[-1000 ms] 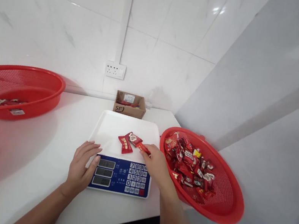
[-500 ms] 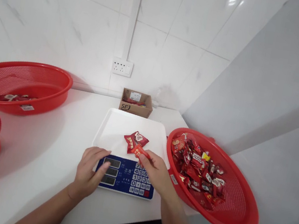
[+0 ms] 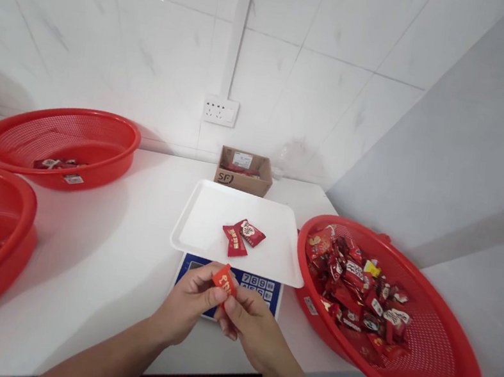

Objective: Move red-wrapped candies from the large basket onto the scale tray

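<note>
you've lifted the small red foil sachet (image 3: 225,280) off the white scale tray (image 3: 206,226); left hand (image 3: 187,304) and right hand (image 3: 248,323) both pinch it.

A small red candy packet (image 3: 224,282) with white print is pinched between the fingers (image 3: 214,294) of both hands, its upper end sticking up above the fingertips, tilted slightly to the right. Its lower part is hidden behind the fingers; the print is too small to read.
</note>
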`<state>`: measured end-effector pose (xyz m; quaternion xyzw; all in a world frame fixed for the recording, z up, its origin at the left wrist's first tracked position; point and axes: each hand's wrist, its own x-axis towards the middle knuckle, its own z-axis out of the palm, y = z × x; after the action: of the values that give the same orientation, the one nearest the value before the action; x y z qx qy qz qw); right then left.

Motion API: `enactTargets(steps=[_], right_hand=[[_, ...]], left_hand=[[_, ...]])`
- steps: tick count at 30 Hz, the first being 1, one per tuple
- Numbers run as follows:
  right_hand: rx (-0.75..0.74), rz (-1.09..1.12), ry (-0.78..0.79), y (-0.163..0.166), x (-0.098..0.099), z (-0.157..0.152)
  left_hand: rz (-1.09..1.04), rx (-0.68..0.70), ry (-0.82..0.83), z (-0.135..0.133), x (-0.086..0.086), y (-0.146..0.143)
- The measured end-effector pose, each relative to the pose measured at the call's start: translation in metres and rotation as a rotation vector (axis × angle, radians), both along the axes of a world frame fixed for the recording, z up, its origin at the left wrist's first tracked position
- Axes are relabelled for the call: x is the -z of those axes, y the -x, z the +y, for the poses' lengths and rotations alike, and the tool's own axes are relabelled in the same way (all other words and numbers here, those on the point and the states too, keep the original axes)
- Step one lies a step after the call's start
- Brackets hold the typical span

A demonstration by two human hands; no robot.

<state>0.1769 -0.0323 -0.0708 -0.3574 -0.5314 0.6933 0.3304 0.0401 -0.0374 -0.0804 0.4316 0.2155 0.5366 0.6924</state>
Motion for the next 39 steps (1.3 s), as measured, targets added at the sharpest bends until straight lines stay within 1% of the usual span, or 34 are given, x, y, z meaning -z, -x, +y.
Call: enactTargets(steps=[2,4,6,8,10,12,14,17,19,23,27,31,34,39], right_hand=[[0.032,-0.020,-0.038,-0.004,-0.001,-0.001],[0.137,-0.043,-0.121,-0.009,-0.003,-0.004],[0.239,-0.078,-0.205,-0.013,-0.005,-0.007],[0.241,-0.146,-0.257,-0.017,-0.006,-0.012],[0.196,-0.223,-0.312,-0.020,-0.007,-0.016],[0.180,-0.269,-0.388,-0.022,-0.005,-0.019],[0.189,-0.284,-0.463,-0.025,-0.002,-0.021],[0.176,-0.310,-0.522,-0.029,0.003,-0.023],[0.188,-0.320,-0.528,-0.033,0.006,-0.024],[0.265,-0.312,-0.547,-0.041,0.009,-0.023],[0.344,-0.305,-0.585,-0.050,0.013,-0.022],[0.368,-0.237,-0.616,-0.057,0.019,-0.021],[0.387,-0.187,-0.626,-0.061,0.022,-0.019],[0.430,-0.164,-0.555,-0.070,0.025,-0.010]], left_hand=[[0.124,-0.087,-0.034,-0.001,-0.002,0.004],[0.330,-0.216,-0.102,-0.003,-0.006,0.009],[0.551,-0.284,-0.165,-0.007,-0.010,0.012],[0.722,-0.254,-0.216,-0.012,-0.012,0.012],[0.819,-0.191,-0.264,-0.017,-0.013,0.009],[0.851,-0.165,-0.285,-0.022,-0.013,0.006],[0.866,-0.163,-0.271,-0.024,-0.013,0.002],[0.907,-0.182,-0.243,-0.026,-0.013,-0.003],[0.933,-0.182,-0.253,-0.026,-0.015,-0.006],[0.959,-0.171,-0.286,-0.027,-0.017,-0.014],[0.990,-0.173,-0.287,-0.025,-0.014,-0.025],[1.008,-0.180,-0.301,-0.021,-0.011,-0.033],[1.011,-0.168,-0.357,-0.016,-0.015,-0.038],[1.085,-0.126,-0.467,-0.009,-0.026,-0.043]])
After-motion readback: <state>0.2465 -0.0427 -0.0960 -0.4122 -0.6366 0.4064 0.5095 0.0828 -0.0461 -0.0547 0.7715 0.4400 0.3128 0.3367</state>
